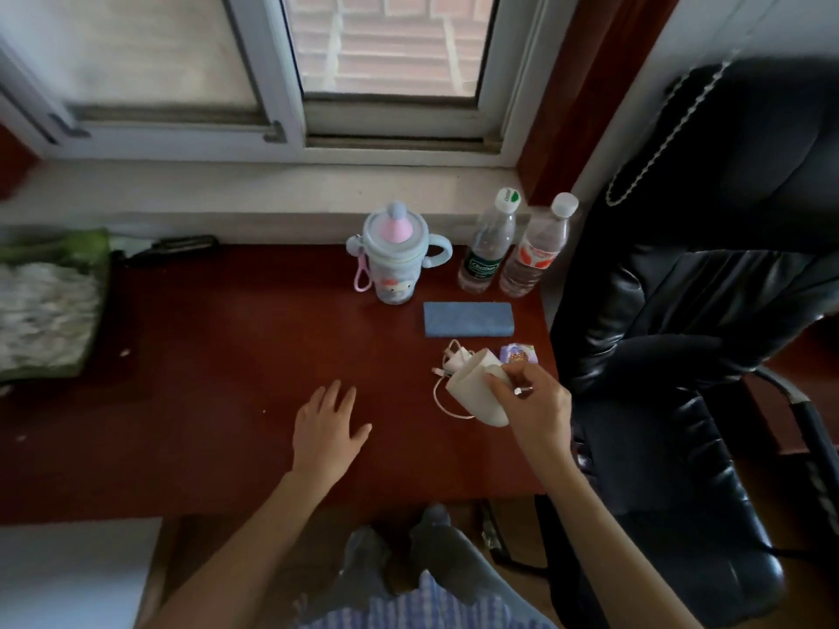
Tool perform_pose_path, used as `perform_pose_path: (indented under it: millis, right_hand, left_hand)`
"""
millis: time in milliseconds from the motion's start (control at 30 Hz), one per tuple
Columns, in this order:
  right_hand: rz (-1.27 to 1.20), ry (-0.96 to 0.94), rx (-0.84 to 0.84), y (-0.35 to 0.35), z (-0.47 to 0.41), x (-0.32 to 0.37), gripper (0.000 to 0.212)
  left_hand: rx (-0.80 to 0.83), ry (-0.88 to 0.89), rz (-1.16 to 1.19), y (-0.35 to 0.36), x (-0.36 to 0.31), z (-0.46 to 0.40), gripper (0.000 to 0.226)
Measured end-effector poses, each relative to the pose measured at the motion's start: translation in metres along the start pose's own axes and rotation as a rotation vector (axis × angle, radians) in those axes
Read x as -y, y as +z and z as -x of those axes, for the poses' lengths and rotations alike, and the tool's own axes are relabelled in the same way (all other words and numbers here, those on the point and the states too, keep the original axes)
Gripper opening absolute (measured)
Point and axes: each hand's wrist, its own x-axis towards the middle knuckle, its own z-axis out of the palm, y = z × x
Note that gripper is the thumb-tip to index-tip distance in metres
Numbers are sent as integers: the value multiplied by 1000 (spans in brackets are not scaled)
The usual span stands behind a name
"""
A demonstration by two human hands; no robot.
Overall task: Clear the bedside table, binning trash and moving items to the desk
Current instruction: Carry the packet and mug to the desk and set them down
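Observation:
My right hand (pixel 533 404) grips a cream mug (pixel 472 390) by its handle, tilted with its mouth toward the window, just above the dark red desk (pixel 204 379) near its right edge. A white charger with its cable (pixel 454 358) lies under and behind the mug. A small purple packet (pixel 517 354) sits just beyond my fingers. My left hand (pixel 327 429) hovers flat over the desk's middle, fingers spread, holding nothing. Farther back lie a blue rectangular case (pixel 467 319), a pastel sippy bottle (pixel 394 256) and two clear water bottles (pixel 488 247) (pixel 538 247).
A black leather office chair (pixel 690 311) stands tight against the desk's right side. A green-edged cloth bundle (pixel 50 306) rests at the desk's left end, with a dark object (pixel 181 245) beside the windowsill. The window is behind the desk. My legs show below the front edge.

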Motion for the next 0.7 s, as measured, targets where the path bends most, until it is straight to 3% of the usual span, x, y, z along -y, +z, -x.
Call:
perform_pose_path:
  millis: [267,700]
  right_hand:
    - [16,-91,145,73,-22,42,10]
    - [-134,-92,284,193,-74,112,19]
  left_hand:
    - [56,-28,-46,0,44,13,71]
    - [54,-3,-24,12,52,14,70]
